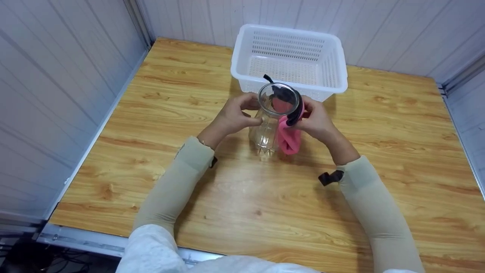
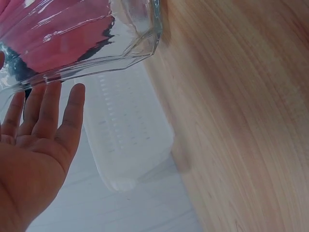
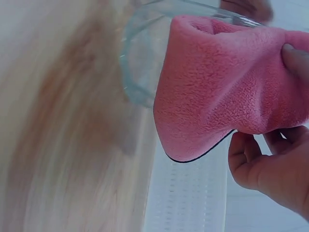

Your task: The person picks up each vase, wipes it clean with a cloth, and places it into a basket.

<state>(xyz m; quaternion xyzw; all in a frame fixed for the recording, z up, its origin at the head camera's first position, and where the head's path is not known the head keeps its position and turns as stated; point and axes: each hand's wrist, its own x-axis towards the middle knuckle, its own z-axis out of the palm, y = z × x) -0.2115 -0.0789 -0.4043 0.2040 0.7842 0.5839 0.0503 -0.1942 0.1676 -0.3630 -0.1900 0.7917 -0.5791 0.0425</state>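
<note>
A clear glass jar [image 1: 265, 131] with a wide round mouth is between my two hands in the head view. My left hand [image 1: 237, 113] holds its left side, thumb on the near face and fingers on the far face. The left wrist view shows those fingers [image 2: 48, 113] lying along the glass [image 2: 130, 48]. On the other side, my right hand [image 1: 316, 119] grips a fuzzy pink cloth [image 1: 290, 138] with a dark edge, held against the jar near its rim. The right wrist view shows the cloth [image 3: 212, 82] hanging in front of the jar and hiding part of it.
A white perforated plastic basket [image 1: 288, 85] stands just beyond the hands, at the back of the wood-grain table [image 1: 242, 204]. Pale panel walls [image 1: 83, 57] border the table at the back and sides. Dark straps [image 1: 331, 177] hang at both wrists.
</note>
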